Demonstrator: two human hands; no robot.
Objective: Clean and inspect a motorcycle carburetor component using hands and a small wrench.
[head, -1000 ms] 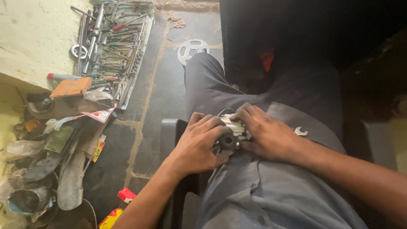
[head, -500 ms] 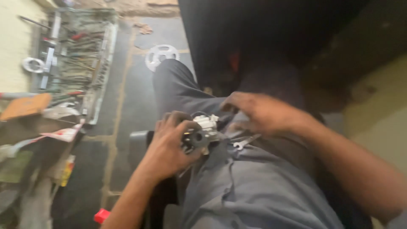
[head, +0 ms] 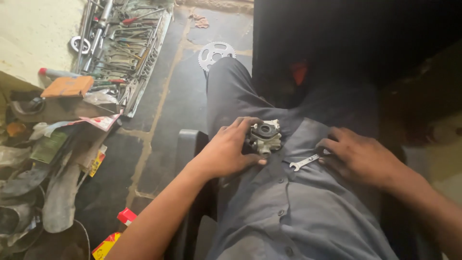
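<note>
Seated person, grey clothing, view down onto lap. Small metal engine part (head: 264,136) rests on the left thigh, just left of frame centre. Look of it: pale grey cast body, dull and grimy, irregular lugs at the edges, a black round ring or cap on its upper face with a darker hole in the middle.

Left hand (head: 226,153) at 9 o'clock of the part, fingers curled around its near side, thumb tucked under at 6 o'clock; it grips the part against the leg.

Right hand (head: 358,156) at 3 o'clock, well apart from the part, palm down, fingers loosely bent. Fingertips touch the end of a small silver open-end spanner (head: 304,162) lying flat on the shirt between the hands; whether it is pinched I cannot tell.

Sprocket wheel (head: 216,54) on the stone floor at 12 o'clock. Tray of hand tools (head: 122,45) at 10 o'clock.
</note>
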